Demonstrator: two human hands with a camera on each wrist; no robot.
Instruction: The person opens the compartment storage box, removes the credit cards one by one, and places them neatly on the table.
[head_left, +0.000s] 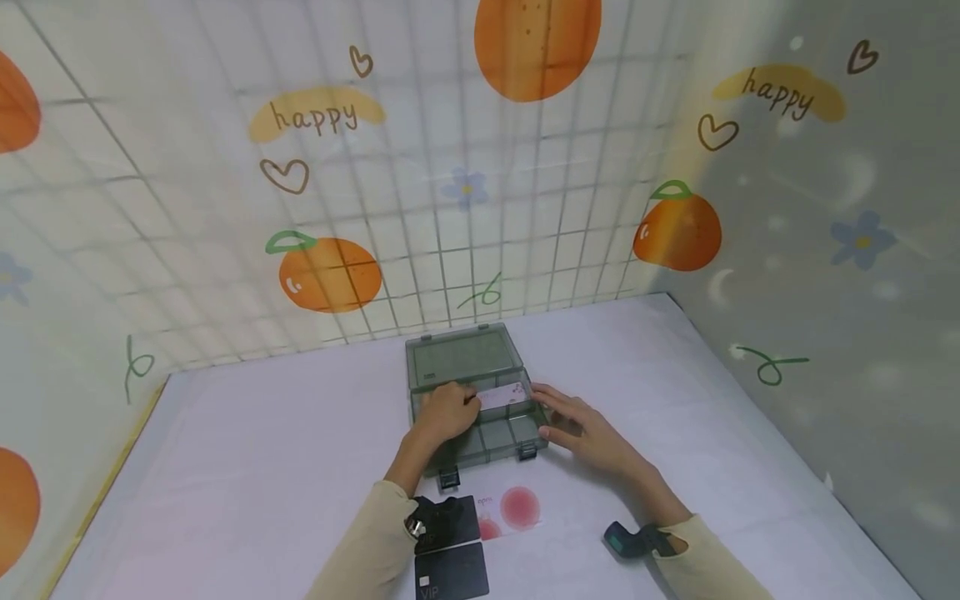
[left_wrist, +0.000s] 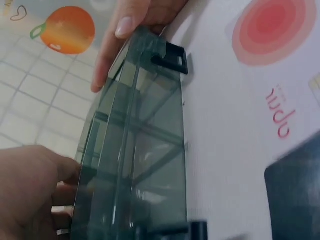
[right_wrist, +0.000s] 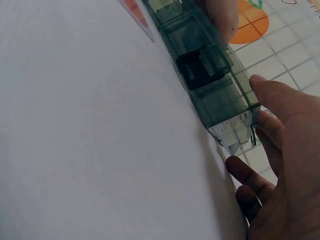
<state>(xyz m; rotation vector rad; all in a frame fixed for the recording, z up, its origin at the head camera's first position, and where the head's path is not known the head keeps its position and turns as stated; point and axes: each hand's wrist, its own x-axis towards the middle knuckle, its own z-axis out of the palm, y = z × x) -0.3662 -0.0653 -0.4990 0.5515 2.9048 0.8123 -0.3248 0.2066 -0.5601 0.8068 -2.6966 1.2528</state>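
A translucent green divided plastic box [head_left: 498,437] lies on the table with its lid [head_left: 465,354] folded back. In its rear compartment rests a white card with pink print [head_left: 504,395]. My left hand [head_left: 448,410] reaches into that rear row with bent fingers, at the card's left end. The box wall and the hand itself hide those fingertips, so whether they pinch the card cannot be told. Along the box's right end, my right hand [head_left: 588,429] touches the rim with thumb and forefinger spread apart. The right wrist view shows its thumb [right_wrist: 272,92] at the corner.
Two dark VIP cards [head_left: 452,571] lie in front of the box, one partly behind the left wrist. Beside them is a white card with red circles [head_left: 517,508]. Two dark latches [head_left: 448,477] stick out at the box's front. A patterned curtain [head_left: 465,233] hangs behind the table.
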